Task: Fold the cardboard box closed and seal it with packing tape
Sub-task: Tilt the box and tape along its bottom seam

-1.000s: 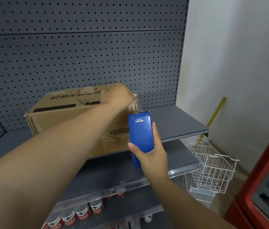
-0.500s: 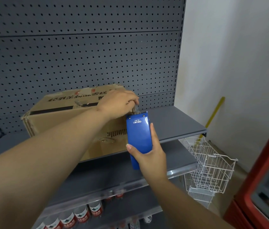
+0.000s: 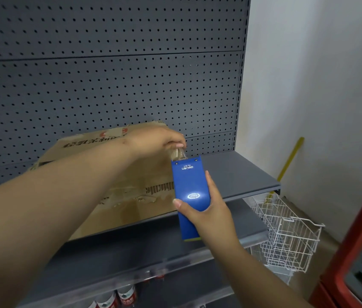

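Cardboard box flaps down — left hand pinches tape at the dispenser.

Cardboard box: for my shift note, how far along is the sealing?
Done: the cardboard box lies on the shelf with its top flaps down. In hand: the right hand holds the blue tape dispenser while the left hand pinches the tape end near the box's top right corner. Left: running tape across the top; none looks freshly laid.
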